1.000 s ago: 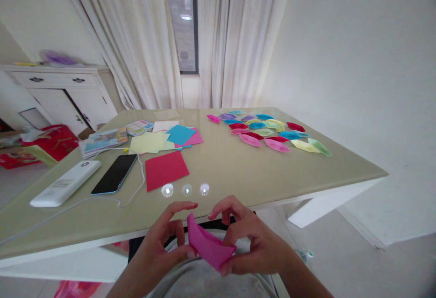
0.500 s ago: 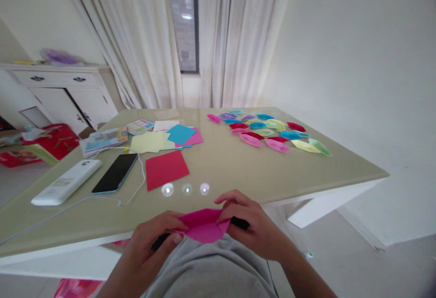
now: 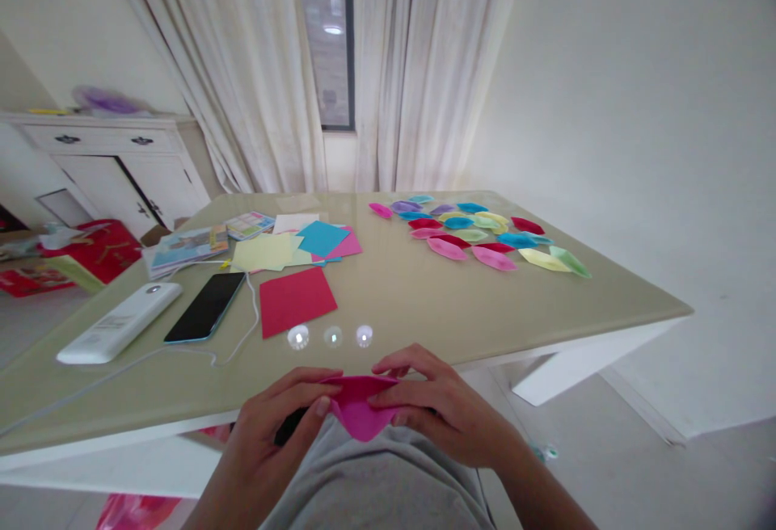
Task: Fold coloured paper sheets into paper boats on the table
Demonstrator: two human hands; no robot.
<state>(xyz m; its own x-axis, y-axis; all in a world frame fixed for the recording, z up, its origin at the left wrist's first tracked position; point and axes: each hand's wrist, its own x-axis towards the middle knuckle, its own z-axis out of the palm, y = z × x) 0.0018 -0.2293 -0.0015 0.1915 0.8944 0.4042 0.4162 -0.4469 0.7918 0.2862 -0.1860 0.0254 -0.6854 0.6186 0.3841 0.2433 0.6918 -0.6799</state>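
A bright pink folded paper boat is held between both hands at the table's near edge, just above my lap. My left hand pinches its left end with thumb and fingers. My right hand grips the right end, the index finger reaching over the upper side and the thumb below. The boat's middle is spread open between them. Beyond the hands, a square of red paper lies flat on the table.
Several coloured paper boats lie grouped at the back right. Loose paper squares, booklets, a black phone, a white device and a white cable occupy the left side. A cabinet stands behind.
My fingers have shifted inward along the pink boat. Its lower side now bulges down into a point, and its ends are closer together. The things on the table have not moved.
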